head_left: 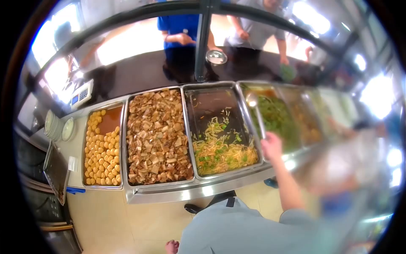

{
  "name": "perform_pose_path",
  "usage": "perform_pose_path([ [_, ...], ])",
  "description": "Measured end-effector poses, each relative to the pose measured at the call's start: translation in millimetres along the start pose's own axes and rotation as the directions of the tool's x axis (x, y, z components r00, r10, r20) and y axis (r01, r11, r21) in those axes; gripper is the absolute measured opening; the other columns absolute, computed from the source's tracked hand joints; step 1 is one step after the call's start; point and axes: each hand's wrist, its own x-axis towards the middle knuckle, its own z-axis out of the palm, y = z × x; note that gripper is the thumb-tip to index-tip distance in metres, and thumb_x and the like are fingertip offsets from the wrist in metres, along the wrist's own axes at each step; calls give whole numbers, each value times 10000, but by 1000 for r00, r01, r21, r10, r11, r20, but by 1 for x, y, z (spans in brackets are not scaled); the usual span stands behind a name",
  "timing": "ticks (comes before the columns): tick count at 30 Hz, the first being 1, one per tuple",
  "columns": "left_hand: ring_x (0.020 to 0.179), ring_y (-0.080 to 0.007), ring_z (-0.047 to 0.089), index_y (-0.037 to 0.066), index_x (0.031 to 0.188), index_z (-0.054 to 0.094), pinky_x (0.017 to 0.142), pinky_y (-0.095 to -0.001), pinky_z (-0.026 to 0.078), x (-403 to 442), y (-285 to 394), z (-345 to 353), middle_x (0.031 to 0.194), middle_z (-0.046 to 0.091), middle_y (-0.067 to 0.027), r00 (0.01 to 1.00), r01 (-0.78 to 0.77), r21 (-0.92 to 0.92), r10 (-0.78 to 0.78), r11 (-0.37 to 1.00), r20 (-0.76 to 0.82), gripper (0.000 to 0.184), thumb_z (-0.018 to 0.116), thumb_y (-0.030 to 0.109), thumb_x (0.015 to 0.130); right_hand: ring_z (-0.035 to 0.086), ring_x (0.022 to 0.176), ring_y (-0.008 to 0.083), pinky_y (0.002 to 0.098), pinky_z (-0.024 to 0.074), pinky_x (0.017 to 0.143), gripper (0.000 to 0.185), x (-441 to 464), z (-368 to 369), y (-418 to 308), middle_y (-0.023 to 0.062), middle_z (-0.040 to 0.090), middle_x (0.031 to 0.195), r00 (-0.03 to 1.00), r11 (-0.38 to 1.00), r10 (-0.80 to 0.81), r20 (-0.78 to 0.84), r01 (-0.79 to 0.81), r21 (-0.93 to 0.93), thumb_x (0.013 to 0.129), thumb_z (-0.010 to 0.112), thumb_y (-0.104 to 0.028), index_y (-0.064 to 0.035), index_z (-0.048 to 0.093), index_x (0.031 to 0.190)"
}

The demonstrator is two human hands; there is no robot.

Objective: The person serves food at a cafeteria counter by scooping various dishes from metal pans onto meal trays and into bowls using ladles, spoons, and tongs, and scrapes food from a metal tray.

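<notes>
My right hand [272, 147] is closed around the handle of a metal ladle [259, 114]. The ladle's round bowl hangs over the near-left part of a pan of leafy greens [275, 116]. To the left of it lies a pan of shredded vegetables [224, 154], heaped toward the near side with the dark pan bottom showing behind. Low beside my body, my left hand [172, 246] shows only in part, its fingers curled with nothing visible in them.
Further left are a pan of chopped brown pieces [158, 135] and one of round yellow balls [101, 152]. Stacked bowls [53, 126] and a keypad device [82, 93] stand at the left. Across the dark counter [139, 70], people stand behind a post [202, 46]; a metal bowl [216, 57] is there. A blurred person is at right.
</notes>
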Motion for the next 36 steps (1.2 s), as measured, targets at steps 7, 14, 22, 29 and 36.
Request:
perform_pose_path([
  [7, 475, -173, 486, 51, 893, 441, 370, -273, 319, -43, -11, 80, 625, 479, -81, 994, -113, -26, 113, 993, -2, 64, 494, 56, 929, 518, 512, 78, 258, 424, 468, 468, 70, -76, 10, 25, 619, 710, 950, 956, 15, 312, 78, -283, 830, 682, -52, -5, 615, 1290],
  [14, 585, -182, 607, 22, 1089, 534, 473, -279, 470, -71, -31, 190, 770, 619, -96, 998, -47, 87, 50, 995, -34, 165, 551, 118, 955, 532, 633, 84, 241, 457, 609, 484, 91, -51, 62, 11, 659, 779, 752, 950, 112, 650, 111, -292, 841, 690, -107, -15, 614, 1310],
  [22, 587, -167, 614, 10, 1088, 569, 486, -281, 486, -107, -42, 214, 780, 636, -84, 994, -56, 101, 65, 993, -92, 190, 573, 128, 939, 528, 470, 71, 208, 393, 398, 440, 67, -60, 20, 29, 611, 713, 294, 859, 465, 835, -378, -345, 921, 628, -75, -26, 567, 1354],
  [29, 605, -188, 645, 9, 1092, 576, 473, -282, 482, -96, -55, 202, 773, 643, -91, 992, -46, 83, 55, 995, -111, 216, 597, 143, 924, 532, 471, 73, 208, 381, 383, 422, 66, -34, 34, 39, 617, 724, 253, 816, 445, 859, -511, -272, 962, 593, -90, 3, 524, 1368],
  [36, 612, -190, 651, 19, 1097, 577, 472, -281, 479, -95, -54, 197, 780, 650, -94, 991, -39, 35, 44, 999, -126, 215, 598, 145, 924, 536, 476, 85, 224, 402, 381, 409, 46, -18, 47, 45, 612, 733, 230, 756, 443, 866, -616, -223, 981, 581, -108, -11, 512, 1373],
])
